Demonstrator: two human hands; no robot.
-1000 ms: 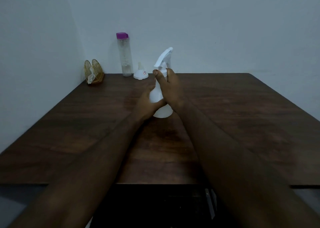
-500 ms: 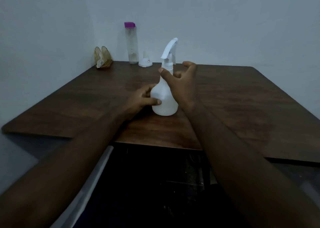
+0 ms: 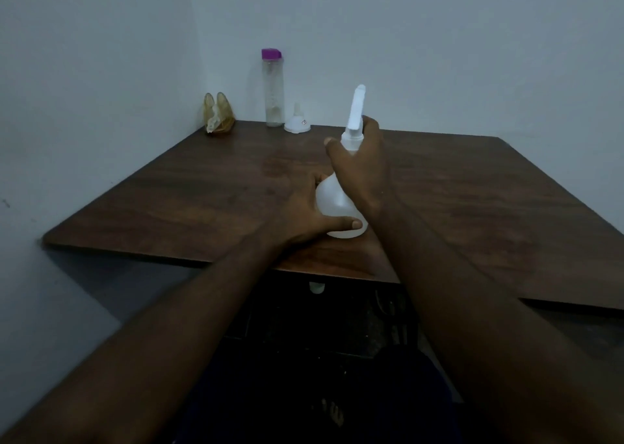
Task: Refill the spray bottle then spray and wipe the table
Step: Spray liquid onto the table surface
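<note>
Two bare forearms rose from the bottom corners of the frame and met at mid-frame over the dark brown wooden table point(image 3: 202, 200), whose near edge lay higher in the picture than half a second before, the view having tipped down. The white plastic spray bottle point(image 3: 332, 204) stood upright just above centre, near the table's front edge, and its nozzle, side-on earlier, now pointed away toward the wall. The right hand point(image 3: 363, 160), open beside the neck half a second before, had closed round the collar under the spray head, thumb on the left and fingers wrapped behind. The left hand point(image 3: 304, 217) cupped the bulb's lower left side, thumb pressed along the base and fingers hidden behind it. In the upper left, at the table's far edge, stood a tall clear bottle with a purple cap point(image 3: 273, 89), a golden napkin holder point(image 3: 217, 114) to its left and a small white funnel point(image 3: 297, 123) to its right.
</note>
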